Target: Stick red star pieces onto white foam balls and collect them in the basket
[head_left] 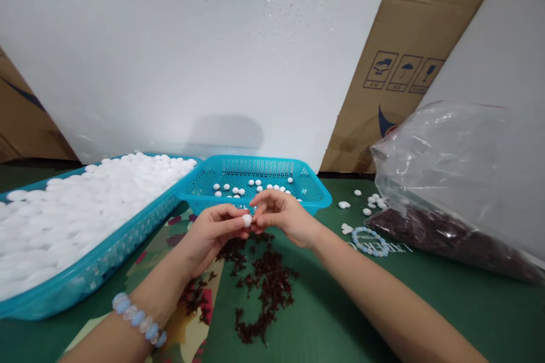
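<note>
Both hands meet over a green table, fingertips pinched together on one small white bead. The left hand closes thumb and fingers on the bead from the left; the right hand nips at it from the right, though whether it also holds a dark piece cannot be told. Just below lies a scatter of dark red bits. Behind the hands sits a small blue basket holding a few white beads; a large blue tray heaped with them lies to the left. A clear bag of dark bits rests to the right, a loose bracelet near it. The bead looks smooth and tiny, so a weak pinch could let it drop and roll among the bits.
</note>
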{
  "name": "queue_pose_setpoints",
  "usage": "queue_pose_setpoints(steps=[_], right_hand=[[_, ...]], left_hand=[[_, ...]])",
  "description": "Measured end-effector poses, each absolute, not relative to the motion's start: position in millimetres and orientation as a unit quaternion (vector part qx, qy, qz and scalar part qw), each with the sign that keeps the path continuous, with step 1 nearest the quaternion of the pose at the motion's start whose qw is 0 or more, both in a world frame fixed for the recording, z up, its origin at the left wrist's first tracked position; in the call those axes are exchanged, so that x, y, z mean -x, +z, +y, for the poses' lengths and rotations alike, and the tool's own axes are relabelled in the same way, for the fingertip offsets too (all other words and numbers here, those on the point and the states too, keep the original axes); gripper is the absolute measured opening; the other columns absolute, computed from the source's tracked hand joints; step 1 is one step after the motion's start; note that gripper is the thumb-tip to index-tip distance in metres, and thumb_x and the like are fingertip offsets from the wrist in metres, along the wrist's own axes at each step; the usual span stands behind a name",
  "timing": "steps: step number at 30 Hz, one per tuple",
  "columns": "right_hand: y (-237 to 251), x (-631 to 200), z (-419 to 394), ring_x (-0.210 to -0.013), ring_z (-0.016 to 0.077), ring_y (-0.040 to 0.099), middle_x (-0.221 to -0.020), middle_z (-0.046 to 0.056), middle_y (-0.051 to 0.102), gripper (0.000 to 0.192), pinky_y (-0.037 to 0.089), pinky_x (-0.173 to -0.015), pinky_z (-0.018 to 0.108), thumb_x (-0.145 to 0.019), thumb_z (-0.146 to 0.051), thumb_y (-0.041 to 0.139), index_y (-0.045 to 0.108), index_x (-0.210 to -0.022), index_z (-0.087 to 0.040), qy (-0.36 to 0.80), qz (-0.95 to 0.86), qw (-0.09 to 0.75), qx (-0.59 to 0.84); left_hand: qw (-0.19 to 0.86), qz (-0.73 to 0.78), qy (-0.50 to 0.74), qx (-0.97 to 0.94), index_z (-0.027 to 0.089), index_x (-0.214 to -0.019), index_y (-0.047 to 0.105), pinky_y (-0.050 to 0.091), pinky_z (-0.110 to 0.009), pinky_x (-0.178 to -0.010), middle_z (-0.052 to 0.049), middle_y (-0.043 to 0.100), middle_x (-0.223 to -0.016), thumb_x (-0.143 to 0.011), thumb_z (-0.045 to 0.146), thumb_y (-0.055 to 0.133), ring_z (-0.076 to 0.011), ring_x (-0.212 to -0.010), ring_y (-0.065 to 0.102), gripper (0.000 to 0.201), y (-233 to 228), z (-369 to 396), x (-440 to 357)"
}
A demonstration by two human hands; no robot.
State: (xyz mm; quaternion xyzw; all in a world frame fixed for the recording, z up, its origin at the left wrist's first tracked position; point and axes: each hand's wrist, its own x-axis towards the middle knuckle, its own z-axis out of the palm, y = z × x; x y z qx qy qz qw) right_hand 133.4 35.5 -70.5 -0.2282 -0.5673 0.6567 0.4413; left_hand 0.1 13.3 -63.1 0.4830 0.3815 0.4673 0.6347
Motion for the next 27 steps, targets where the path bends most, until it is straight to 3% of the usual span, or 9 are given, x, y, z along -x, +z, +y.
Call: queue_pose_setpoints(steps=[27], right_hand=[[-77.7,-128.2,33.5,-0.044,0.0067,0.053,-0.047,-0.007,0.054,0.023,0.041,-0.045,0.02,-0.04,-0.023,0.066,0.05,-0.055,-0.015,0.655,-0.539,0.481,0.222]], left_hand=[[0.628,0.369,0.475,-0.494,0.014,-0.052,0.056,0.038,-0.017,-0.049,0.002,0.058,-0.049,-0.049,0.013,0.061,-0.0071,-0.048,0.051,0.006,-67.4,15.7,2.4]])
